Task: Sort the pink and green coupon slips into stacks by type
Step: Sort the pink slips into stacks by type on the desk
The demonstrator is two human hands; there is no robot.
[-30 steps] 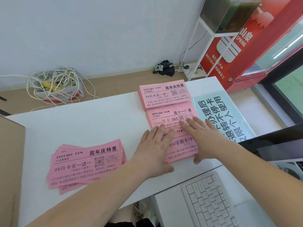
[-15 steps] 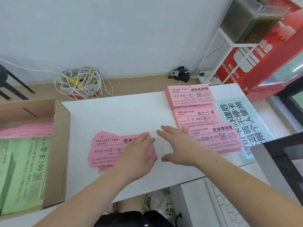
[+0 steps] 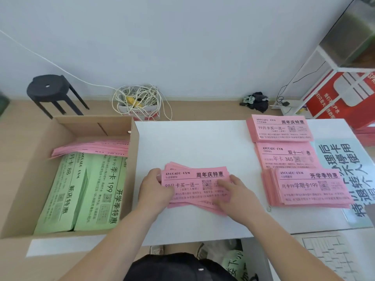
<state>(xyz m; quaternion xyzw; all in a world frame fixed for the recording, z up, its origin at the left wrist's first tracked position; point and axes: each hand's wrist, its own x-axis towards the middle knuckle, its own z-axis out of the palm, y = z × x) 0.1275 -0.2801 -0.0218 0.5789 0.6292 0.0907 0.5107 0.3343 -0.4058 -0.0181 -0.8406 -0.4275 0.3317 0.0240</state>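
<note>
My left hand [image 3: 157, 189] grips one end of the sideways pink pile [image 3: 194, 179]; my right hand [image 3: 235, 196] lies flat on the other end, I think.

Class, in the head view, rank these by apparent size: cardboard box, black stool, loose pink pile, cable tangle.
1. cardboard box
2. loose pink pile
3. black stool and cable tangle: they look alike and both stand farther off, so unranked.

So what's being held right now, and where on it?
The loose pink pile: left hand grips its left end, thumb on top; right hand lies flat on its right end, pressing rather than gripping.
</note>
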